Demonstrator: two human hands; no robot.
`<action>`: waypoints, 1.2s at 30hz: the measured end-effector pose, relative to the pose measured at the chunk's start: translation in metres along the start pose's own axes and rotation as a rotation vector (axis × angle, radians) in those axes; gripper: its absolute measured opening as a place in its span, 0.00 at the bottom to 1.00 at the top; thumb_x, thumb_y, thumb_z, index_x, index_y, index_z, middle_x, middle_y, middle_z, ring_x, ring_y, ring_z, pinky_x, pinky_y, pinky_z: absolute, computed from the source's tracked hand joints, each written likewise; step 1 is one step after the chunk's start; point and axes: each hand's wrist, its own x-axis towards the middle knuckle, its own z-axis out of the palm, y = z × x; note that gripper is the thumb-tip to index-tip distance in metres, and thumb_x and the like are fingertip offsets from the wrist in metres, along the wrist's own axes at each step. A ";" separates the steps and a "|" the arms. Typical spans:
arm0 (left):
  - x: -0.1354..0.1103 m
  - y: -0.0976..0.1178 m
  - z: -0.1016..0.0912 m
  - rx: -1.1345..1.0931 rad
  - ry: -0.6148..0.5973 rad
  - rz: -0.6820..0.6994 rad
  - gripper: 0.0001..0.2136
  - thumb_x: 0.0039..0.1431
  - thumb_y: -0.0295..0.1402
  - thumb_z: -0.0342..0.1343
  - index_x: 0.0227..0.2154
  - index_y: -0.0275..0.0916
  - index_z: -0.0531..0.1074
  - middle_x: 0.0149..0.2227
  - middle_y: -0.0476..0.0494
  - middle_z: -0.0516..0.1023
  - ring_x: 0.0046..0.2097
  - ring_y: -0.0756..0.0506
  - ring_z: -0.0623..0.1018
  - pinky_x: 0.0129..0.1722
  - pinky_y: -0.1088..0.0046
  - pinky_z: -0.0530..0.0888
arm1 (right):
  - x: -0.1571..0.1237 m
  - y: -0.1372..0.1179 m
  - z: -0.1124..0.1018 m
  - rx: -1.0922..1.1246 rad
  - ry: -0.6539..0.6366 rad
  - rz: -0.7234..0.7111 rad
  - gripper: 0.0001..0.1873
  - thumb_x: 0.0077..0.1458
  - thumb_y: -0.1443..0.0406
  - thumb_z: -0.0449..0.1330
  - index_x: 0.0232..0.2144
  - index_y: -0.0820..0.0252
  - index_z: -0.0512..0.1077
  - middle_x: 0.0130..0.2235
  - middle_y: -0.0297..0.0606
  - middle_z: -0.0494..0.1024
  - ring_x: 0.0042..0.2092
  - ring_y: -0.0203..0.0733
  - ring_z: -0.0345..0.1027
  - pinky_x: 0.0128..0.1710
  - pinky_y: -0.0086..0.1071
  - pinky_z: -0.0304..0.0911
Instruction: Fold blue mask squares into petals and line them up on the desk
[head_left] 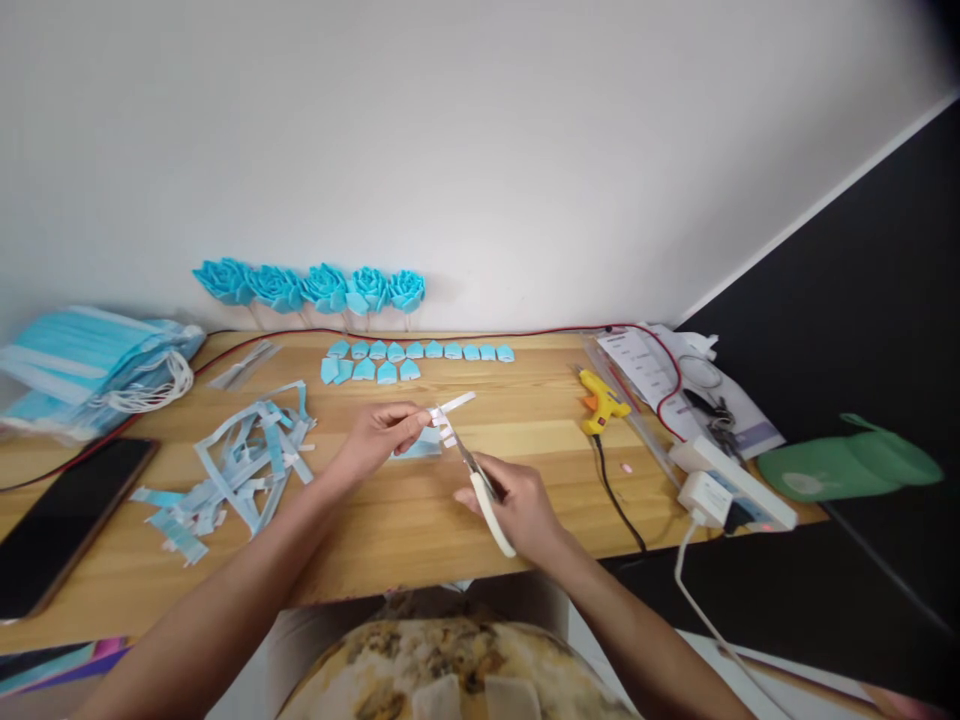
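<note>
Over the middle of the table, my left hand [381, 438] pinches a white strip [459, 402] between thumb and fingertips. My right hand [527, 508] is closed around a pair of scissors [491, 515] with cream handles. The scissors' blades reach up and left to the strip, beside the left fingertips. Whether the blades have cut into it I cannot tell. Under the left hand lies a pale blue piece of mask fabric [424, 444], partly covered. Behind the hands, small blue petal-shaped pieces [395, 351] lie in two rows.
Several blue fabric flowers [325, 287] stand against the wall. Blue scraps [247, 465], a phone [71, 525] and a pile of face masks [94, 360] are on the left. A yellow glue gun [602, 402], papers [637, 360], a power strip [739, 485] and a green pouch [840, 465] are on the right.
</note>
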 end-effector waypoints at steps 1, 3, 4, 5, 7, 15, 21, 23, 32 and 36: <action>0.000 0.000 0.001 0.001 0.010 -0.008 0.20 0.56 0.43 0.56 0.15 0.37 0.64 0.16 0.53 0.59 0.22 0.53 0.59 0.24 0.75 0.56 | 0.000 0.000 0.000 -0.060 0.009 -0.026 0.18 0.51 0.55 0.63 0.39 0.61 0.75 0.23 0.30 0.67 0.25 0.32 0.56 0.27 0.26 0.55; 0.001 0.000 0.001 0.006 0.031 -0.005 0.20 0.55 0.44 0.56 0.15 0.37 0.63 0.16 0.53 0.58 0.21 0.53 0.58 0.23 0.75 0.56 | 0.002 0.000 -0.002 -0.147 0.030 -0.085 0.18 0.52 0.55 0.62 0.41 0.60 0.75 0.25 0.33 0.71 0.26 0.35 0.59 0.30 0.28 0.57; 0.001 0.001 0.001 0.005 0.035 0.006 0.20 0.55 0.44 0.57 0.14 0.37 0.63 0.16 0.53 0.59 0.21 0.53 0.59 0.23 0.76 0.56 | 0.003 0.001 -0.004 -0.169 0.038 -0.110 0.18 0.52 0.55 0.62 0.42 0.59 0.74 0.26 0.34 0.73 0.27 0.36 0.61 0.32 0.28 0.58; 0.001 0.001 0.001 0.001 0.025 0.015 0.20 0.54 0.45 0.57 0.15 0.37 0.64 0.16 0.52 0.61 0.22 0.53 0.60 0.23 0.76 0.58 | 0.005 0.001 -0.006 -0.175 0.041 -0.127 0.19 0.52 0.56 0.63 0.44 0.59 0.74 0.28 0.35 0.74 0.28 0.37 0.62 0.33 0.29 0.59; 0.001 0.003 0.000 -0.015 -0.033 0.011 0.20 0.55 0.48 0.55 0.17 0.36 0.68 0.19 0.49 0.68 0.23 0.51 0.65 0.24 0.75 0.61 | 0.008 0.003 -0.012 -0.138 0.015 -0.122 0.20 0.50 0.57 0.64 0.45 0.58 0.74 0.29 0.35 0.75 0.29 0.37 0.63 0.34 0.29 0.59; -0.005 0.008 -0.009 0.039 -0.127 -0.037 0.26 0.60 0.52 0.45 0.27 0.35 0.79 0.15 0.50 0.64 0.20 0.51 0.60 0.21 0.75 0.56 | 0.000 0.012 -0.021 0.443 -0.367 0.249 0.25 0.48 0.56 0.65 0.47 0.64 0.74 0.23 0.30 0.67 0.22 0.28 0.55 0.21 0.23 0.51; -0.003 0.001 -0.009 -0.183 -0.230 -0.031 0.20 0.55 0.49 0.55 0.30 0.34 0.78 0.25 0.45 0.73 0.26 0.50 0.66 0.27 0.74 0.61 | -0.005 0.018 -0.006 0.642 -0.470 0.268 0.30 0.48 0.50 0.65 0.47 0.67 0.72 0.23 0.29 0.64 0.20 0.26 0.51 0.18 0.23 0.47; -0.003 0.000 -0.008 -0.250 -0.231 -0.059 0.20 0.52 0.49 0.59 0.27 0.33 0.76 0.22 0.47 0.70 0.25 0.51 0.64 0.25 0.75 0.59 | -0.005 0.020 -0.004 0.666 -0.496 0.259 0.32 0.47 0.49 0.65 0.47 0.67 0.72 0.23 0.29 0.64 0.20 0.26 0.51 0.18 0.23 0.47; -0.004 -0.003 -0.008 -0.272 -0.274 -0.157 0.23 0.50 0.53 0.58 0.20 0.34 0.71 0.16 0.50 0.65 0.20 0.53 0.62 0.21 0.77 0.55 | -0.004 0.018 -0.001 0.745 -0.553 0.216 0.39 0.43 0.40 0.62 0.46 0.66 0.70 0.23 0.28 0.64 0.20 0.27 0.51 0.19 0.25 0.48; -0.004 -0.002 -0.006 -0.312 -0.281 -0.182 0.23 0.47 0.52 0.60 0.18 0.35 0.69 0.15 0.51 0.64 0.19 0.54 0.61 0.19 0.78 0.54 | -0.004 0.016 0.001 0.801 -0.603 0.158 0.37 0.46 0.41 0.60 0.46 0.65 0.70 0.23 0.29 0.64 0.20 0.28 0.51 0.20 0.26 0.49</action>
